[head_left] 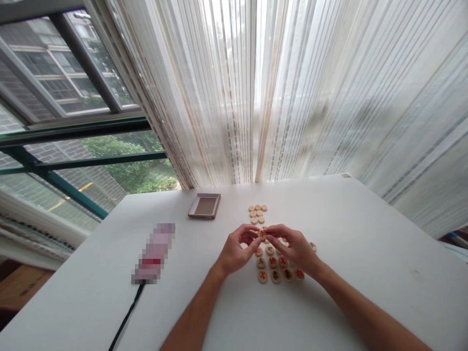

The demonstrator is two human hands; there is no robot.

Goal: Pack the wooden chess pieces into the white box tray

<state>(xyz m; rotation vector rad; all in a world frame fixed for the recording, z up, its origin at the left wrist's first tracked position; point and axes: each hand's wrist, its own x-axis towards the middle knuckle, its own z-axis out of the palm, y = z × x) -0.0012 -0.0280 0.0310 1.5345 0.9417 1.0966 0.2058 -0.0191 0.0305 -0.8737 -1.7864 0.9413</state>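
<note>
While both hands' grips pinch it, the red-marked disc (262, 234) sits between left hand (237, 253) and right hand (294, 249).

Pixelated object (154, 253) unreadable, piece markings (275, 275) too small, forearms cut off

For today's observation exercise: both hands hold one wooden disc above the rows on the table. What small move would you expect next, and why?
Probably lowering the disc, pinched between left hand and right hand, into the face-up rows below. Its red mark faces up like theirs, while the blank-topped cluster lies farther away.
</note>
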